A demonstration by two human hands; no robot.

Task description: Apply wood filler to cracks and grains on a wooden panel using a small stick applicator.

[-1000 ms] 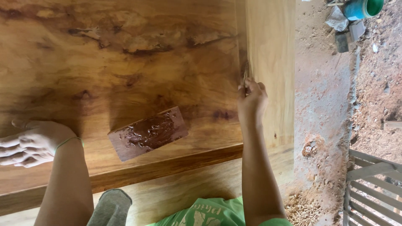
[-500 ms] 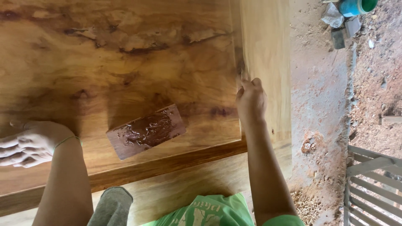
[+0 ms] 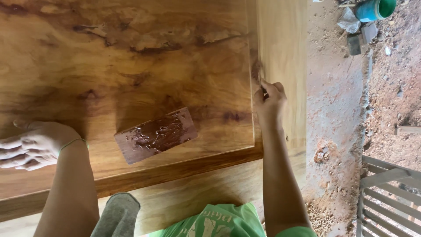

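Wooden panel (image 3: pixel 131 57) fills the view from 9 to 1 o'clock; its raised frame edge (image 3: pixel 280 52) runs along the right side, with bare dirt ground (image 3: pixel 333 109) beyond at 3 o'clock. Right hand (image 3: pixel 268 103), fingers curled closed, presses at the groove between panel and frame; whatever it pinches is too small to tell. Left hand (image 3: pixel 33 145), at 9 o'clock, lies open and flat on the panel, holding nothing. A dark, stained wooden block (image 3: pixel 155 135) rests on the panel between the hands, touching neither. Green container (image 3: pixel 375 8) at 1 o'clock.
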